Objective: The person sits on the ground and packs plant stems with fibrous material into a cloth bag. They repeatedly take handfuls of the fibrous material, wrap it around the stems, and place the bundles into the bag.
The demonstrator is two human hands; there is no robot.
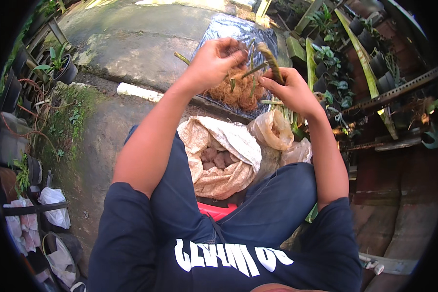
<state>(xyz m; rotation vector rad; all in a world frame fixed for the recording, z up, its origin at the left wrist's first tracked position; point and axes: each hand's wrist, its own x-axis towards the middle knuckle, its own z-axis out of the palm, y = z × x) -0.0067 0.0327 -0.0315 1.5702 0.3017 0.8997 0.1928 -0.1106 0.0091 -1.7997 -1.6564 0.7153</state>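
Note:
My left hand (218, 59) is raised in front of me, fingers pinched on thin green-brown plant stems (252, 68). My right hand (291, 87) grips a thicker brownish stem (271, 59) that sticks up from its fist. Both hands are close together above a heap of orange-brown coconut fibre (238, 92) lying on a dark plastic sheet (228, 27). Below the hands, between my knees, an open pale sack (228, 141) holds brownish chunks (214, 158).
Crumpled plastic bags (272, 129) lie beside the sack. A red stool edge (216, 210) shows under me. Black potted plants (63, 68) stand at left, more pots and metal racks (394, 92) at right. A white pipe piece (138, 91) lies on mossy concrete.

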